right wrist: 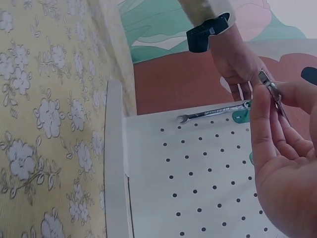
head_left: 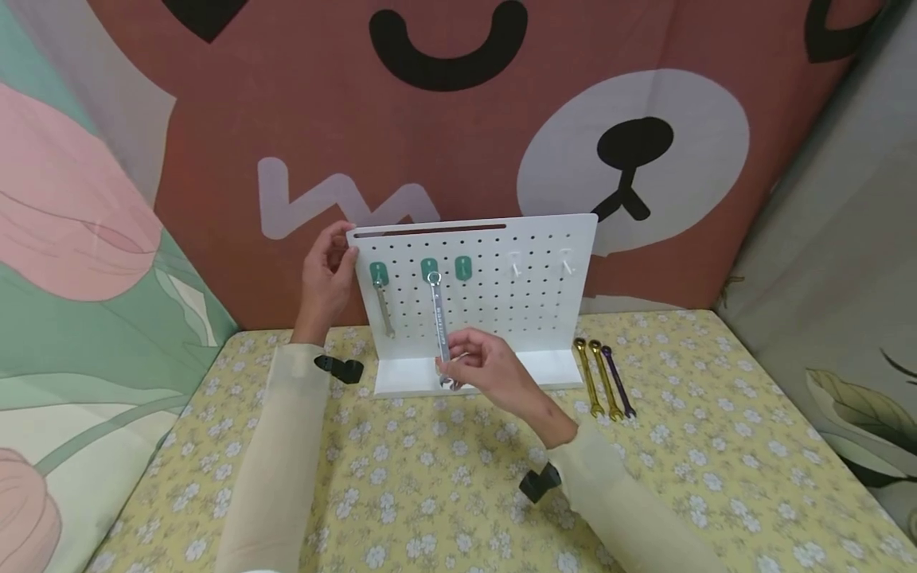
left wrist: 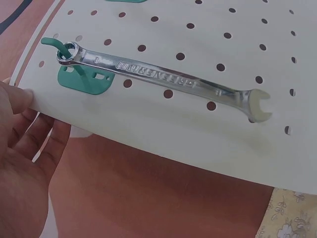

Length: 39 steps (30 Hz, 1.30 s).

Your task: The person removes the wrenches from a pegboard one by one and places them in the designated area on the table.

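Note:
A white pegboard [head_left: 494, 318] stands upright on its base on the table. My left hand [head_left: 328, 274] grips its upper left edge, thumb at the front and fingers behind. My right hand [head_left: 494, 370] pinches a silver combination wrench [head_left: 439, 314] near its lower, open end. That wrench points upward, its ring end overlapping the second green hook [head_left: 429, 266] in the head view. Close by my left hand, another silver wrench [left wrist: 158, 74] hangs by its ring from the leftmost green hook [left wrist: 86, 82]. In the right wrist view, the held wrench [right wrist: 270, 87] is seen nearly end-on between thumb and fingers.
Farther right on the board are a third green hook [head_left: 463, 268] and two white hooks, one [head_left: 515, 265] left of the other [head_left: 567, 263]. Two gold wrenches [head_left: 605, 380] and a purple one [head_left: 618, 380] lie right of the board on the flowered tablecloth [head_left: 430, 493].

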Tool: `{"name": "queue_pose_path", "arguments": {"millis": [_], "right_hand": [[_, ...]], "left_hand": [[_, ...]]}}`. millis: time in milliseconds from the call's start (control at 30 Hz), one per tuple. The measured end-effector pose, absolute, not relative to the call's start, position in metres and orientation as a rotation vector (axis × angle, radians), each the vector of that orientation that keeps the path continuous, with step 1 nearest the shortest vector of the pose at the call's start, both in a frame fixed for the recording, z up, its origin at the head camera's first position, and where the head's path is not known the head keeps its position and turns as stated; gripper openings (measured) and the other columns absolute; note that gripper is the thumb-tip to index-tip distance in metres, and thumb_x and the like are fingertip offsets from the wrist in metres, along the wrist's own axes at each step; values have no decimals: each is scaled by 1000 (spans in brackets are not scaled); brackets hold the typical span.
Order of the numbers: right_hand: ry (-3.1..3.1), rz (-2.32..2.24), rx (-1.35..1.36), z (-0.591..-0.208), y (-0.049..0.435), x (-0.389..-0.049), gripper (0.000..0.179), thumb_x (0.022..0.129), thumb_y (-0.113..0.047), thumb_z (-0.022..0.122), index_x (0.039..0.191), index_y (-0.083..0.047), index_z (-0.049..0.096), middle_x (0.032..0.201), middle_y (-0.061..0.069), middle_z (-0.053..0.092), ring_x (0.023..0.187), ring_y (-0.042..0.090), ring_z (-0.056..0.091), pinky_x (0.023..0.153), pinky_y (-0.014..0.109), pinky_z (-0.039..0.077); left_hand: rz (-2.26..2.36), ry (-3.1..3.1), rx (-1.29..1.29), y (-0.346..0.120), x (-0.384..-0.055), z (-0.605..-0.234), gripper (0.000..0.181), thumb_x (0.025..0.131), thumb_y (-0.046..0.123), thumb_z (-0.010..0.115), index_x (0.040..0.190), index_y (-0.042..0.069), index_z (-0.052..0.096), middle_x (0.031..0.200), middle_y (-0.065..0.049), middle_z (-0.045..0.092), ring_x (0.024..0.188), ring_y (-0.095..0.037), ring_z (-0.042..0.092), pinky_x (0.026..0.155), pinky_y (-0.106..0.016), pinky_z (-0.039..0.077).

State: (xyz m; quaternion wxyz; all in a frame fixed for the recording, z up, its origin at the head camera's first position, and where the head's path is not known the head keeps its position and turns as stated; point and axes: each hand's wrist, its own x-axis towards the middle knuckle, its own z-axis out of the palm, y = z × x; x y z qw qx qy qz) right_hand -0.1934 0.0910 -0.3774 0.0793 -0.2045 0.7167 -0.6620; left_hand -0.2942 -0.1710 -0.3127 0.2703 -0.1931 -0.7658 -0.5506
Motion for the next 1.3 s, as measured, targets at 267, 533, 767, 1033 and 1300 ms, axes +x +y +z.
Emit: {"name": "queue_pose_path", "arguments": {"millis": [267, 533, 767, 1033, 1300], "right_hand": [[2115, -1943, -661, -383, 104, -181, 34, 98, -10, 71, 127, 3, 60, 107, 15, 67, 91, 40, 68, 79, 51, 57], [2165, -1883, -606, -390, 133, -165, 38, 99, -13, 70, 130, 5, 59, 109, 16, 66, 89, 29, 69, 78, 45, 58], [2331, -1759, -517, -406, 173, -153, 39, 100, -19, 71, 131, 2, 61, 113, 17, 65, 91, 29, 68, 80, 53, 55], [2378, -1719, -400, -420, 213, -139, 42, 101, -19, 69, 132, 6, 58, 115, 24, 66, 94, 28, 70, 80, 50, 56], [2500, -1619, -236, -426, 262, -135, 50, 100, -21, 70, 139, 6, 55, 123, 19, 61, 104, 26, 66, 81, 39, 57]], "left_hand": [[-1484, -2043, -525, -180, -315, -329, 35, 105, 3, 57, 140, 4, 57, 111, -19, 60, 89, -29, 56, 73, -23, 43], [-1504, -2056, -515, -182, -316, -330, 37, 105, 7, 58, 142, 10, 57, 114, -16, 60, 95, -28, 59, 76, -24, 45], [-1511, -2064, -506, -184, -319, -332, 34, 106, 14, 59, 141, 15, 59, 113, -11, 60, 99, -22, 60, 81, -25, 48], [-1512, -2066, -506, -185, -319, -334, 35, 106, 13, 59, 141, 15, 58, 113, -10, 60, 96, -21, 60, 80, -24, 49], [-1509, -2062, -512, -184, -320, -332, 36, 106, 11, 59, 141, 11, 58, 113, -12, 60, 90, -23, 59, 77, -23, 48]]}}
